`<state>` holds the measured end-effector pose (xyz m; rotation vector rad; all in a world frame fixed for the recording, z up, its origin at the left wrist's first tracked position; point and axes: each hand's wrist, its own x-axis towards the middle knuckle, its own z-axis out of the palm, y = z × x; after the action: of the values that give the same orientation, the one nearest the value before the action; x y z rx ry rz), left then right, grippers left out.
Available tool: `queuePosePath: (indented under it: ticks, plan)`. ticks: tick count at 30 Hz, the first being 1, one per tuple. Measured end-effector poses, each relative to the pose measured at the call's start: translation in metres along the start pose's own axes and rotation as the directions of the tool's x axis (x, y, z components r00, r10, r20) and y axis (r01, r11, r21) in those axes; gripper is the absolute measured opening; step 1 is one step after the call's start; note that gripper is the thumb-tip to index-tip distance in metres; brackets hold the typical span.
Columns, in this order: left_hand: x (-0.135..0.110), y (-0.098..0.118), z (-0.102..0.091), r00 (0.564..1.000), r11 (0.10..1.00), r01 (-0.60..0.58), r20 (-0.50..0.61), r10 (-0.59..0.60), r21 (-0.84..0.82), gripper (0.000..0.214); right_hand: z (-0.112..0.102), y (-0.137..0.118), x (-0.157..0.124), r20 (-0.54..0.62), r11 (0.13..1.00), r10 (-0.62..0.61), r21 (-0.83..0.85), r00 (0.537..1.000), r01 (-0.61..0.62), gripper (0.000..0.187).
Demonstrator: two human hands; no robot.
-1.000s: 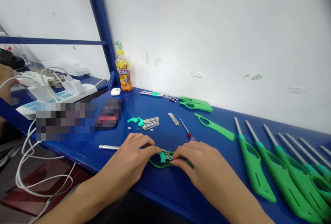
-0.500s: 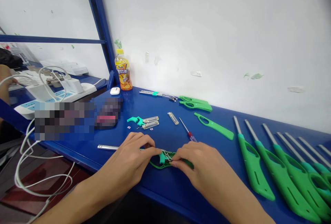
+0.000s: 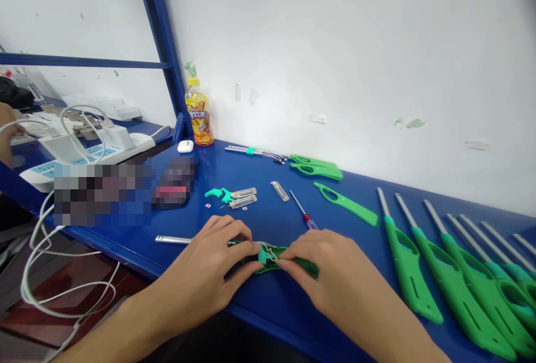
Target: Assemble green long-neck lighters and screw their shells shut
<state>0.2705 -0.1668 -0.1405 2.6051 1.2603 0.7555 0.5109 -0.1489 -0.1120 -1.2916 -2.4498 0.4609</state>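
An opened gas lighter with a green half-shell lies on the blue table between my hands, its metal tube pointing left. White wires show inside the shell. My left hand has thumb and forefinger closed around a teal trigger piece in the shell. On the right part of the shell, my right hand pinches at the wires; its fingertips hide exactly what they hold. Behind the hands lie a screwdriver, a loose clear fuel tank, and more tanks beside teal triggers.
Several assembled green lighters lie along the right side. Green half-shells and metal tubes with wires are near the wall. A drink bottle, white earphone case and power strip stand at the left.
My left thumb has come down and forward to close on the teal trigger piece from the near side. My right hand remains at the wires.
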Motion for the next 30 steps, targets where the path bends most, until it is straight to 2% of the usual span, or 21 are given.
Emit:
queuePosePath:
  ticks: [4, 9, 17, 21, 30]
  plan:
    - [0.0, 0.0, 0.001, 1.0, 1.0, -0.001, 0.005, 0.001, -0.014, 0.013, -0.004, 0.003, -0.004, -0.046, 0.998, -0.026, 0.062, 0.999, 0.028, 0.013]
    - [0.0, 0.0, 0.001, 1.0, 1.0, -0.003, -0.001, 0.003, -0.025, 0.012, -0.004, 0.002, -0.002, 0.012, 0.992, -0.054, 0.116, 0.998, 0.053, 0.015]
    - [0.001, 0.001, -0.002, 1.0, 1.0, -0.004, 0.016, 0.004, -0.013, 0.014, -0.006, 0.0, -0.003, -0.017, 0.999, -0.025, 0.046, 1.0, 0.026, 0.016]
    - [-0.001, 0.001, -0.004, 0.999, 1.0, -0.01, 0.031, 0.01, -0.012, 0.015, -0.006, 0.0, -0.003, 0.013, 1.0, 0.006, -0.007, 1.0, -0.006, 0.018]
    - [0.001, 0.002, -0.009, 0.994, 0.998, -0.042, 0.106, 0.036, 0.051, 0.024, -0.003, 0.003, -0.002, 0.047, 0.998, 0.023, 0.061, 0.999, -0.026, 0.018]
